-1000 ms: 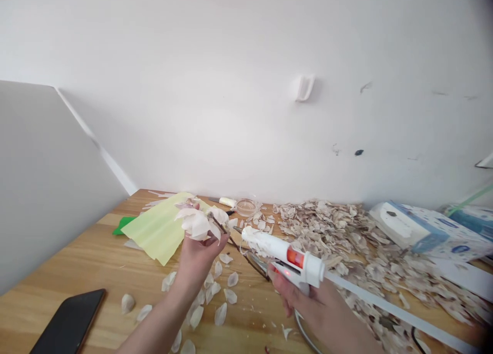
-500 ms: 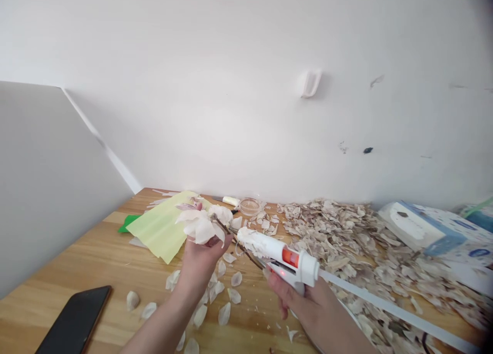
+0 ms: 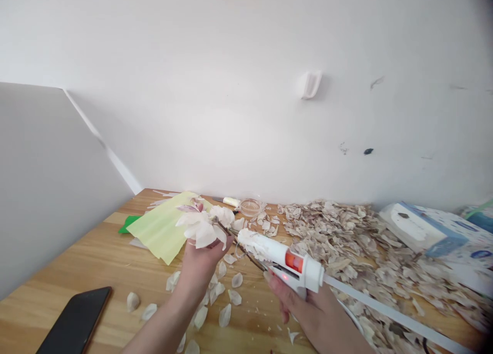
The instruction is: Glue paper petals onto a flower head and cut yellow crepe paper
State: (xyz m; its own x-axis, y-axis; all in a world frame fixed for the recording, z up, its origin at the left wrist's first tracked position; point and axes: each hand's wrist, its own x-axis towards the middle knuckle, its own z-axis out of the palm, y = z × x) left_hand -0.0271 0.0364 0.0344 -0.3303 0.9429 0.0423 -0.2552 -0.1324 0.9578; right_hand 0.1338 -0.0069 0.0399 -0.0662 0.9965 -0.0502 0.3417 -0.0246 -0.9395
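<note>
My left hand (image 3: 204, 256) is closed around a white petalled flower (image 3: 201, 228) on a brown twig (image 3: 248, 255); the petals hide most of its fingers. In my right hand (image 3: 296, 302) is a white hot glue gun (image 3: 275, 249) with an orange window, a small red light and dried glue over its front. Its nozzle points left, close to the twig just behind the flower; whether they touch I cannot tell. A long whitish glue stick (image 3: 393, 310) runs out of the gun's back. Loose pale petals (image 3: 225, 315) lie on the wood below my hands.
A large heap of dried petals (image 3: 335, 225) covers the right of the wooden table (image 3: 96, 256). Beside it stands a tissue box (image 3: 435, 231). Yellow paper (image 3: 162, 233) and a clear round dish (image 3: 251, 206) are at the back, a black phone (image 3: 75, 320) at front left.
The glue gun has shifted very slightly right and down in my right hand. My left hand and the flower are almost unmoved.
</note>
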